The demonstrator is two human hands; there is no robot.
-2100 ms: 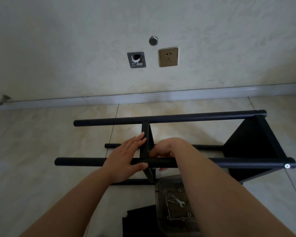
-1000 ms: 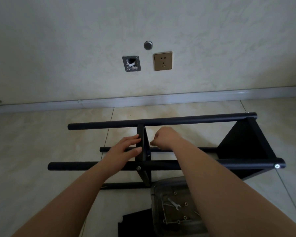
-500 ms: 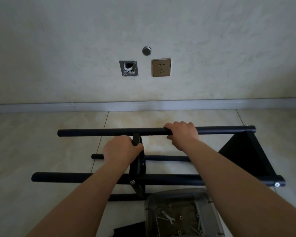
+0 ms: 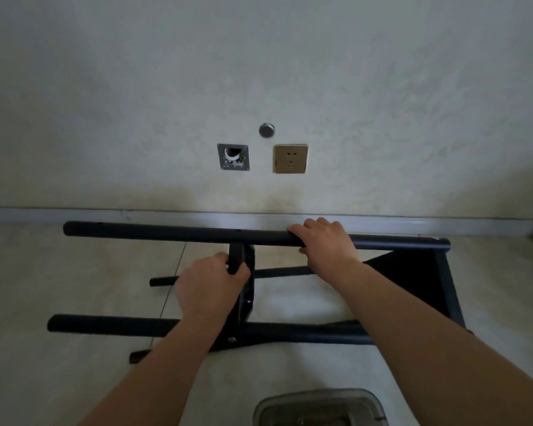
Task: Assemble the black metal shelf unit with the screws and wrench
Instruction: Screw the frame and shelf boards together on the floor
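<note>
Your black shelf frame point(image 4: 413, 272) lies on its side on the tiled floor point(image 4: 59, 379), close to the skirting board point(image 4: 105, 215) and running left to right in front of you. Your right hand point(image 4: 328, 244) wraps over the top far pole point(image 4: 166, 232), fingers curled over the far side, so that grip is closed around the pole a little right of its middle. Your left hand point(image 4: 210, 287) grips the upright edge of the middle shelf panel point(image 4: 243, 299), thumb and fingers closed on the panel just below where it meets the top pole. The near pole point(image 4: 105, 324) runs under your left forearm, and a screw head point(image 4: 232, 339) shows where the panel crosses it. 2 more poles lie lower down against the floor, their left ends showing beyond your left arm. At the right end, the end shelf panel point(image 4: 419, 290) is already joined to the poles.

The clear plastic container point(image 4: 317, 408) sits on the floor at the bottom edge of the view, between your forearms; its contents are mostly cut off. On the wall point(image 4: 105, 87) ahead are a gold socket point(image 4: 290, 158), an open metal wall box point(image 4: 233, 157) just beside it, and a small round cap point(image 4: 266, 130) above them.
</note>
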